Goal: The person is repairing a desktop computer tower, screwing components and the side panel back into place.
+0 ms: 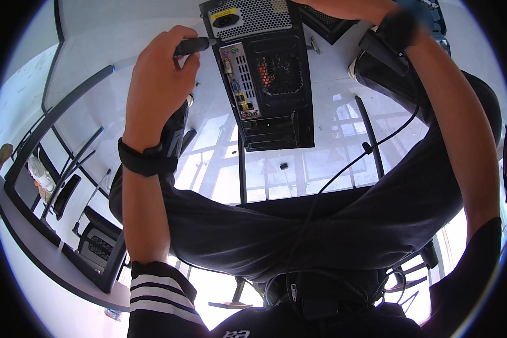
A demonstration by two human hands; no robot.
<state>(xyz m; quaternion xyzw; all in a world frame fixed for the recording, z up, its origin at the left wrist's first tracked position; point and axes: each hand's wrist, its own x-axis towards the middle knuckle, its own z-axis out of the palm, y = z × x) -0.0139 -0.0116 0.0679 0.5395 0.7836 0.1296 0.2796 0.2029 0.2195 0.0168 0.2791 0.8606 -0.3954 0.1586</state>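
A black computer case [281, 127] stands in front of me, its rear face with ports and a mesh fan opening turned toward me. My left hand [166, 73] is beside its upper left edge. Thumb and fingers are closed round a short black screwdriver-like tool [190, 47], whose tip points at that edge. At the top, my right hand [349, 8] reaches to the case's upper right corner. The upper border cuts off its fingers, so I cannot see whether it grips anything.
Right of the case lies a black mesh-faced panel [328, 23], with a small metallic piece [315, 46] near it. A blue case [438, 19] is at the far upper right. A black cable [343, 170] crosses my lap. A desk edge [39, 253] and a chair [98, 248] stand left.
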